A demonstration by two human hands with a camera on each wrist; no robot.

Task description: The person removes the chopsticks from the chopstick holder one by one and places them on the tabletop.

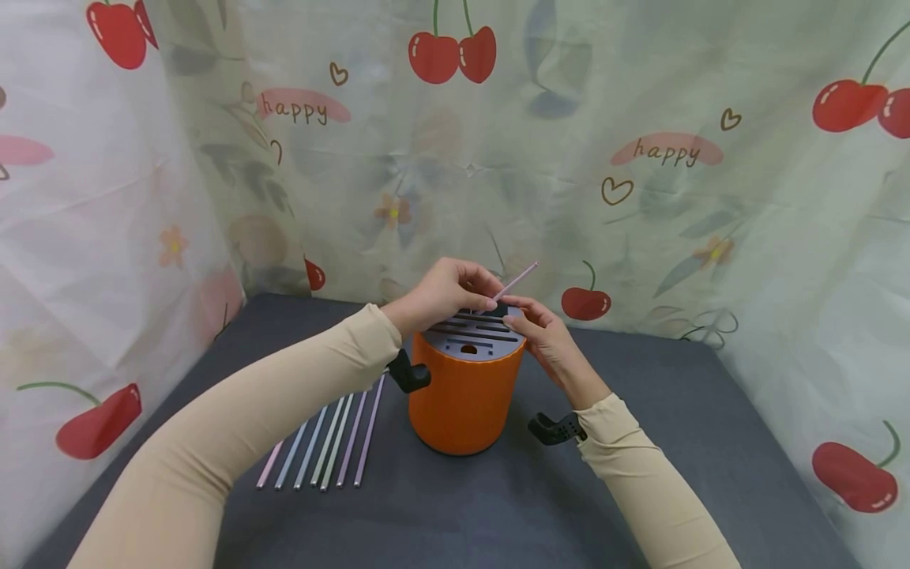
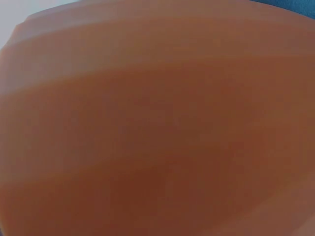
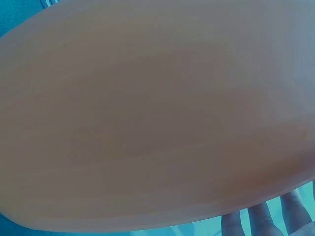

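Note:
In the head view an orange cylindrical holder (image 1: 462, 403) stands upright, topped by a grey slotted lid (image 1: 472, 352). Above the lid's far part, my left hand (image 1: 448, 292) pinches a slim pinkish-purple stick (image 1: 522, 276) between thumb and fingers. The stick slants up to the right, and its lower end is hidden by the hand. My right hand (image 1: 554, 340) holds the holder's right rim, thumb over the lid and fingers behind. The orange wall (image 2: 157, 123) fills the left wrist view. Right-hand fingers (image 3: 261, 221) show past the holder's edge in the right wrist view.
Several slim metallic sticks (image 1: 334, 442) in pink, blue, green and purple lie side by side on the dark tabletop (image 1: 455, 514), left of the holder. Cherry-print curtains (image 1: 469, 174) hang behind the table and at its sides.

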